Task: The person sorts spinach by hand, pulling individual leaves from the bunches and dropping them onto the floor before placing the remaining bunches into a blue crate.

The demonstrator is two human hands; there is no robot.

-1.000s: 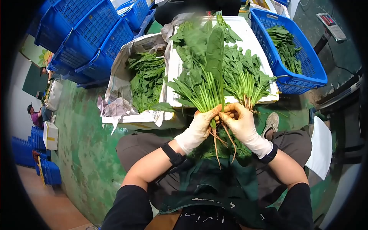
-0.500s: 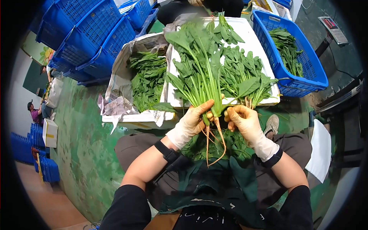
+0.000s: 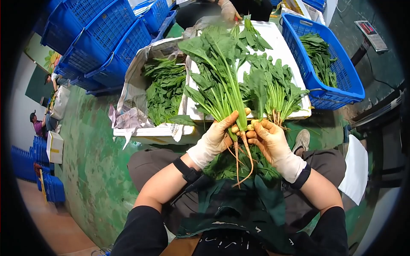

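Observation:
My left hand point(image 3: 215, 141), in a pale glove with stained fingertips, is wrapped round the base of a bunch of leafy greens point(image 3: 232, 85). Long orange-pink roots hang below it. My right hand point(image 3: 272, 143), gloved too, is pinched at a green leaf point(image 3: 257, 91) just right of the bunch, its fingertips close to the stems. Beyond my hands lies a white foam board point(image 3: 279, 38) with more greens point(image 3: 273, 85) on it, their roots toward me. Loose leaves show in my lap, partly hidden by my hands.
At the left stands a paper-lined box point(image 3: 147, 135) of greens, with stacked blue crates point(image 3: 92, 42) behind. A blue basket point(image 3: 348, 83) of greens and a scale point(image 3: 370, 34) are at the right. Another person's gloved hand point(image 3: 229, 10) is at the top; two people are far left.
My right hand has shifted slightly left and now has an upright leaf at its fingertips. The bunch's roots have swung right. The other person's gloved hand has come further into view.

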